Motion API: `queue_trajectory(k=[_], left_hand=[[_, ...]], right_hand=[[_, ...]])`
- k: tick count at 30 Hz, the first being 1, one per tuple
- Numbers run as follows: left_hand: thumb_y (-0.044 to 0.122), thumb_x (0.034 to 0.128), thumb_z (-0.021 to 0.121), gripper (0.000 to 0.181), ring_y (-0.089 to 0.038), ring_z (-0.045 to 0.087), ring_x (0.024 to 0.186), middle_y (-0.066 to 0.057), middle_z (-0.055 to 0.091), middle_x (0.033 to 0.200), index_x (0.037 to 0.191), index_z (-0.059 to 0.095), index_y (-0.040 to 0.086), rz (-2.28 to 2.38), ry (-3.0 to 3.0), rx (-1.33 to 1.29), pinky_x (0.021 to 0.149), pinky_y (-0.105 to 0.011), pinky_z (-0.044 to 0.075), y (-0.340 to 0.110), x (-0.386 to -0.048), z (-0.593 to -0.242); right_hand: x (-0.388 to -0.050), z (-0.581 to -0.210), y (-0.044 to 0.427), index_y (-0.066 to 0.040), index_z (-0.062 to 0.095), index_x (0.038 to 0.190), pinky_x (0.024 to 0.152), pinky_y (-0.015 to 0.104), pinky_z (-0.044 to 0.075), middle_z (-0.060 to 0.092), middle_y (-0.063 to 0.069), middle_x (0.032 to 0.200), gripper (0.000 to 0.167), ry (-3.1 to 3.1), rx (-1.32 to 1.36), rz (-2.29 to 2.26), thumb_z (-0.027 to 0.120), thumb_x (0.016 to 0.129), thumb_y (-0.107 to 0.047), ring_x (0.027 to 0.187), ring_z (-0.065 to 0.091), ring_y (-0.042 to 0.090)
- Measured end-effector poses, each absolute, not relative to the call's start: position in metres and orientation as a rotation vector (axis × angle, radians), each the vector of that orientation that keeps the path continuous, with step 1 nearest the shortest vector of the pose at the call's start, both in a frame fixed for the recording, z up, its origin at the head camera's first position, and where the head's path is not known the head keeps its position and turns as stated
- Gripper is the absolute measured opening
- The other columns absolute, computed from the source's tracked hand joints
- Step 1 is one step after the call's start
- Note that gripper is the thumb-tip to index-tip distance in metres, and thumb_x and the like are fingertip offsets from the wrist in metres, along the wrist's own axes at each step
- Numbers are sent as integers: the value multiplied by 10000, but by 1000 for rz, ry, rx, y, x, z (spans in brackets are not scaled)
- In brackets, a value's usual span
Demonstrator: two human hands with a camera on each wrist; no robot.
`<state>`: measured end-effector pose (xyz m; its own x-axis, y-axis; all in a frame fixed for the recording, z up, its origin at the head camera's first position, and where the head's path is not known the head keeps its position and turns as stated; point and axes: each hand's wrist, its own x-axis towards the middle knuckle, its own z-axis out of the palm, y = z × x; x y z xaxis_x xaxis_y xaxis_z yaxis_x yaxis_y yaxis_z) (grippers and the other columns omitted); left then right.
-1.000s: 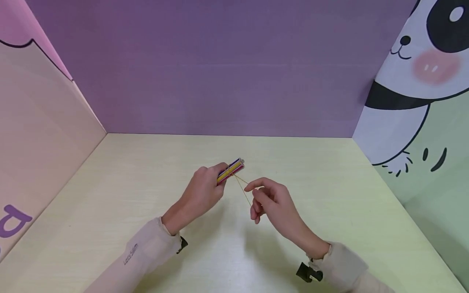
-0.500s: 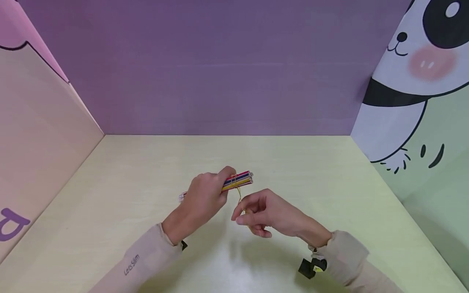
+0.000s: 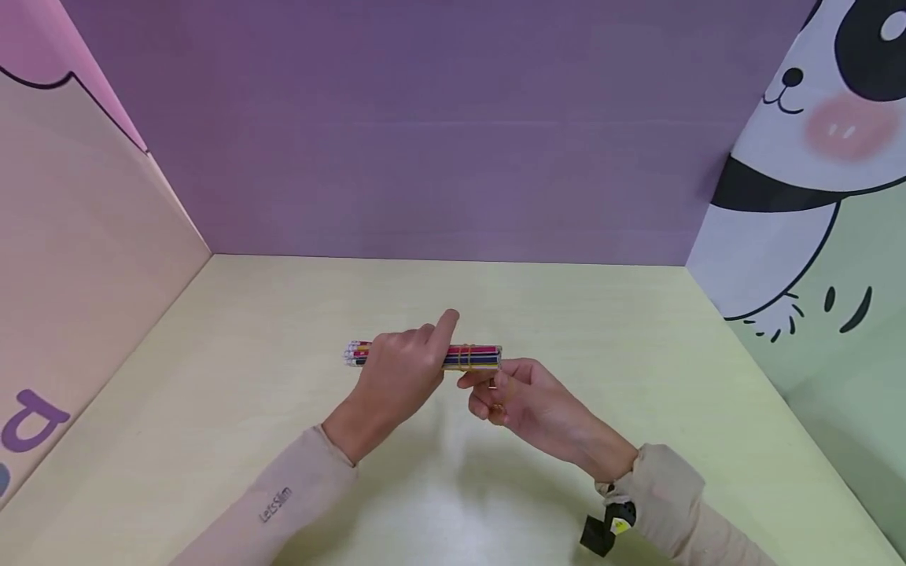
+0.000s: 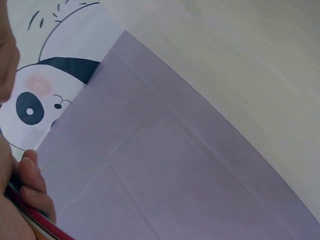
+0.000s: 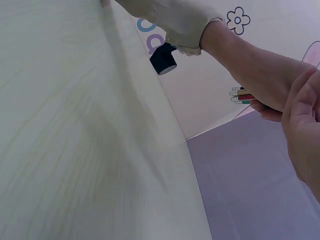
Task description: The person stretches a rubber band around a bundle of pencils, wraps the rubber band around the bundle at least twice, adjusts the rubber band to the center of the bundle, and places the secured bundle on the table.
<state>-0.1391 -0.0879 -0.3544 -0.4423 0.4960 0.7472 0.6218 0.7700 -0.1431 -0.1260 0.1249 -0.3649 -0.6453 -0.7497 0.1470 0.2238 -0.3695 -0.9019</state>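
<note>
My left hand (image 3: 403,377) grips a bundle of slim, pencil-like coloured sticks (image 3: 484,355), held level above the table. Red, dark blue and yellow sides show, with whitish ends. Around the bundle's right part runs a thin yellow rubber band (image 3: 464,356) in more than one turn. My left thumb points up past the bundle. Just under the right end, my right hand (image 3: 527,401) has its fingers bent, with yellow glints of the band among them; the exact hold is partly hidden. In the right wrist view the bundle's other ends (image 5: 241,95) stick out past the left hand.
Beneath both hands lies a pale table (image 3: 283,314). A purple wall (image 3: 453,141) rises behind it, with a pinkish panel (image 3: 85,236) at left and a panda-printed panel (image 3: 800,236) at right. A black wrist device (image 3: 609,528) is on the right sleeve.
The bundle has turned from slanting up to the right to level. The band, stretched out toward my right fingers before, now lies in turns round the bundle, and the right hand is closer.
</note>
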Motion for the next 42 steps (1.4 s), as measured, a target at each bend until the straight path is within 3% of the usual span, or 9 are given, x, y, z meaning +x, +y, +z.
queue_trajectory(k=[5, 8, 16, 21, 29, 37, 42], left_hand=[[-118, 680, 637, 398, -101, 259, 393, 4, 365, 508, 1059, 574, -13, -134, -1961, -846, 366, -213, 223, -88, -147, -361], [-113, 686, 644, 389, -108, 269, 390, -2, 366, 513, 1059, 589, -18, -104, -1901, -860, 368, -209, 232, -87, -150, -364], [-81, 731, 667, 355, -108, 313, 387, -5, 407, 522, 1072, 593, -16, -61, -1902, -874, 371, -198, 262, -90, -154, -373], [-78, 732, 674, 346, -96, 282, 395, -3, 392, 520, 1058, 577, -16, -57, -1897, -894, 380, -189, 223, -89, -156, -378], [-81, 753, 576, 272, -84, 236, 434, 25, 319, 528, 1002, 546, 23, -10, -1927, -949, 407, -202, 202, -90, -152, -376], [-59, 783, 597, 217, -86, 208, 467, 36, 287, 530, 915, 491, 77, 58, -2087, -989, 438, -220, 185, -88, -143, -365], [-49, 809, 626, 207, -73, 252, 460, 41, 361, 524, 895, 518, 105, 95, -2178, -1064, 440, -211, 201, -86, -139, -367]], right_hand=[[-125, -364, 126, -116, 729, 1040, 690, 201, 416, 647, 0, 1056, 241, 1131, -685, -2111, 677, 954, -336, 853, 554, 134], [-125, -364, 126, -104, 706, 1140, 686, 224, 442, 630, 7, 1053, 311, 1106, -683, -2108, 651, 970, -358, 874, 576, 135], [-127, -366, 123, -101, 658, 1055, 735, 327, 543, 587, 45, 946, 391, 1223, -667, -2082, 381, 1086, -376, 828, 594, 194], [-128, -365, 125, -54, 673, 1125, 711, 394, 593, 599, 54, 896, 340, 1379, -671, -2024, 435, 1074, -292, 773, 614, 188], [-135, -353, 137, 79, 636, 1075, 725, 573, 569, 611, 105, 819, 248, 1675, -717, -1775, 620, 955, -138, 720, 616, 211], [-138, -339, 148, 36, 654, 1122, 770, 502, 582, 645, 146, 893, 277, 1903, -693, -1539, 697, 916, -144, 768, 647, 243], [-139, -334, 155, -99, 699, 1099, 793, 381, 565, 698, 45, 901, 273, 2172, -781, -1215, 745, 886, -264, 825, 660, 219]])
